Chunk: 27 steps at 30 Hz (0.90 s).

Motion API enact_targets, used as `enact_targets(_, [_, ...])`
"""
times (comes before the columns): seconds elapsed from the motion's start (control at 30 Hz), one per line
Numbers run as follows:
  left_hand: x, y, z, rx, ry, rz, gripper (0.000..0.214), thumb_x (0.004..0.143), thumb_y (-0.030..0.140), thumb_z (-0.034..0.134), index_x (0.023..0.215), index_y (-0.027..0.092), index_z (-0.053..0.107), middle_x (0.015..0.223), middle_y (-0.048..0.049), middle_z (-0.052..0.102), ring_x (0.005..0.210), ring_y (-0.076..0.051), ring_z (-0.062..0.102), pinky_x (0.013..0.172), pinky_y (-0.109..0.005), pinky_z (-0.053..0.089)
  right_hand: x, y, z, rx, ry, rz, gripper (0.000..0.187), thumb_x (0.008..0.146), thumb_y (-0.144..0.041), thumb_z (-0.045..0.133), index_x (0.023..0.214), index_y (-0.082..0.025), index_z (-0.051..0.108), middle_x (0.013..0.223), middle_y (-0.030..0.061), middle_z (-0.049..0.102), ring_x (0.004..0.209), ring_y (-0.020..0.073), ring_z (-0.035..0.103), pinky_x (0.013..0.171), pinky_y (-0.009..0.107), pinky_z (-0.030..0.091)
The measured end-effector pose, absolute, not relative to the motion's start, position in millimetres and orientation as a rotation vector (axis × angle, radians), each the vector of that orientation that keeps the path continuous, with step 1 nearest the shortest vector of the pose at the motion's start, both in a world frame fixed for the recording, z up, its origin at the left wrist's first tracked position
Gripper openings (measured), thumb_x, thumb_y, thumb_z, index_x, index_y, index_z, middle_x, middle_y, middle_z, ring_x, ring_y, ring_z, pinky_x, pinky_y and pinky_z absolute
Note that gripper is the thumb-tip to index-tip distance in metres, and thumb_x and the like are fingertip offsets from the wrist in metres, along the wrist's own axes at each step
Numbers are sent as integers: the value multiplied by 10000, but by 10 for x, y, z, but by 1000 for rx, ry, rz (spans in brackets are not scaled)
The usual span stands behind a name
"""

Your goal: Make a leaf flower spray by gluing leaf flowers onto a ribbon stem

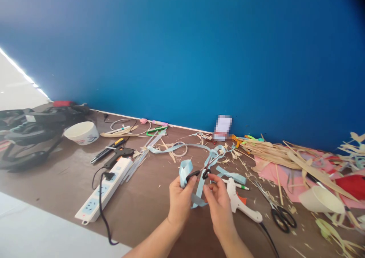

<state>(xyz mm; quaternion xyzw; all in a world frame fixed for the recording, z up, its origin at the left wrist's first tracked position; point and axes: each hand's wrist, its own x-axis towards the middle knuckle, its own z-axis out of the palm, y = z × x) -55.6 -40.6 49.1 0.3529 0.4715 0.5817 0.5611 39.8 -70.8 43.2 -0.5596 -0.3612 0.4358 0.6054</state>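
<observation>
Some light-blue ribbon (201, 187) passes between the fingers (189, 185).

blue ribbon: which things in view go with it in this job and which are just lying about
Seem part of the job:
blue ribbon
held scissors

Seem just lying about:
white glue gun
other scissors
paper bowl
paper cup
power strip

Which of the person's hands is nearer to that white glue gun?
The right. The right hand is just left of the white glue gun; the left hand is farther left, on the other side of the right hand.
</observation>
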Motion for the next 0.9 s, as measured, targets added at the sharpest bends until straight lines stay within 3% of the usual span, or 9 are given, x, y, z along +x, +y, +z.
enact_targets(0.1, [-529,-421,488,861,1100,1357,268,633,327,664,783,106,672,645,-40,640,582,-146,554,542,-231,431,376,-687,472,-1245,-901,998,355,733,-335,609,1054,-217,512,934,40,544,702,149,510,596,257,434])
enact_targets(0.23, [-583,-402,527,1084,1064,1276,188,639,218,638,800,131,680,714,-35,633,675,-165,551,623,-241,435,360,-631,531,-1149,-919,1169,309,725,-297,618,1010,-215,528,789,5,579,679,153,522,540,231,412])
enact_targets(0.33, [-645,-387,577,1302,1020,1212,124,657,190,613,748,138,679,735,-33,585,666,-149,518,617,-226,414,341,-595,549,-1117,-839,1217,201,696,-280,647,862,-199,567,736,-8,588,647,142,514,511,213,387])
enact_targets(0.43, [-699,-389,593,1436,997,1143,107,651,230,631,658,128,663,700,-31,537,642,-140,486,593,-217,392,373,-554,574,-1056,-750,1241,210,662,-297,680,809,-183,582,743,3,601,622,132,508,502,207,377])
enact_targets(0.57, [-787,-370,550,1420,942,1064,318,608,340,675,845,128,660,703,-28,539,624,-138,454,565,-217,372,562,-489,631,-987,-555,1236,255,654,-339,692,831,-192,582,746,-4,610,485,78,432,424,187,320])
enact_targets(0.73, [-916,-300,573,1371,907,969,362,735,433,532,795,108,679,564,-11,489,545,-116,406,527,-217,345,695,-538,645,-976,-598,1487,304,675,-456,646,737,-166,574,638,-8,572,445,74,414,387,187,291])
enact_targets(0.9, [-1009,-268,658,1491,700,711,357,741,436,532,702,115,684,603,-35,535,573,-129,455,569,-228,365,605,-615,695,-930,-533,1625,245,635,-341,708,724,-176,551,580,-41,530,433,64,404,401,185,287])
